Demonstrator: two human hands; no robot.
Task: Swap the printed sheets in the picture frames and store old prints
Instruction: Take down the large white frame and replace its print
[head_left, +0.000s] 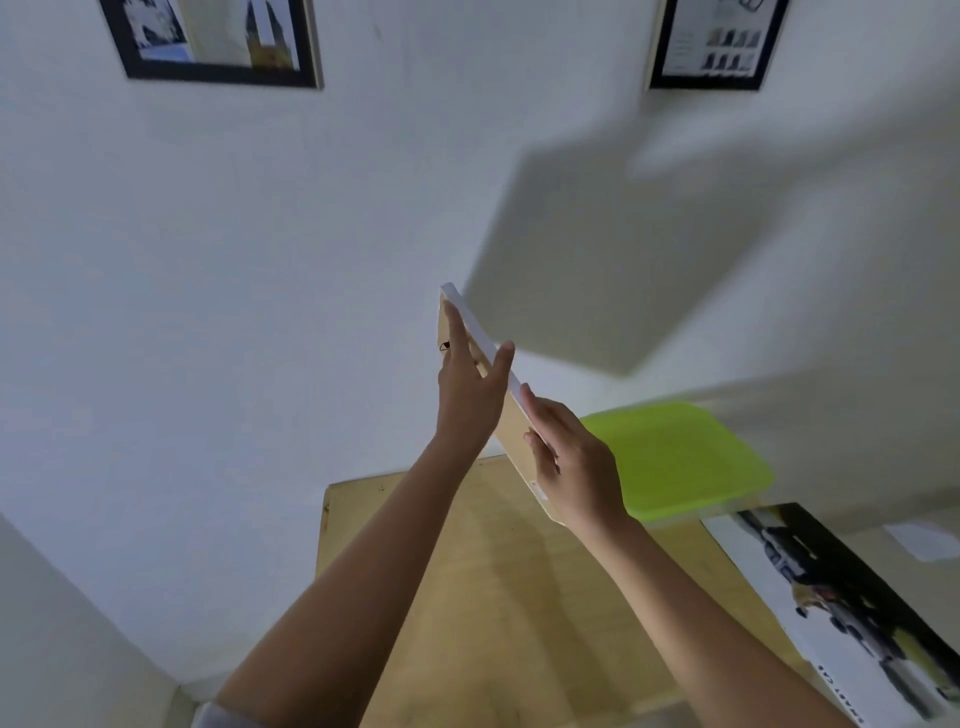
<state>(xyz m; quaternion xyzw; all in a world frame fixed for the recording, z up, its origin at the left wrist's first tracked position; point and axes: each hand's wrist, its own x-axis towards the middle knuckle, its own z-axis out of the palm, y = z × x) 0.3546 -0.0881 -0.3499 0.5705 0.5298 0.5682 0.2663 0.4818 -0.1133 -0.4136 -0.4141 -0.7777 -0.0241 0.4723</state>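
Holding: the picture frame (508, 423) is raised edge-on at the centre of the picture, between both hands and above the counter (493, 597).
Right hand (574, 460): its grip is closed on the lower end of the frame, with the thumb on the tan backing and the fingers round the far side. It probably carries the weight.
Left hand (470, 387): released rather than clenched. The straight fingers lie flat on the backing and the thumb is spread across the white edge, likely to steady the frame while it is turned.
Why back-facing: the backing faces the person, which suits reaching the small dark clip beside the left fingers to open it.
Print (841, 597): a sheet with a dark photo lies flat on the counter at lower right. It is probably laid out for the swap, but whether it is new or old cannot be told.
Green lid (675, 457): it sits behind the right hand, perhaps on a storage box, and the box itself is barely seen.
Paper slip (924, 540): small and white at the right edge, unreadable.
Wall frames: one at upper left (208, 47) and one at upper right (717, 47), both cut off by the top border, their prints blurred.
Hidden: the glass side of the held frame and whatever sheet it holds.
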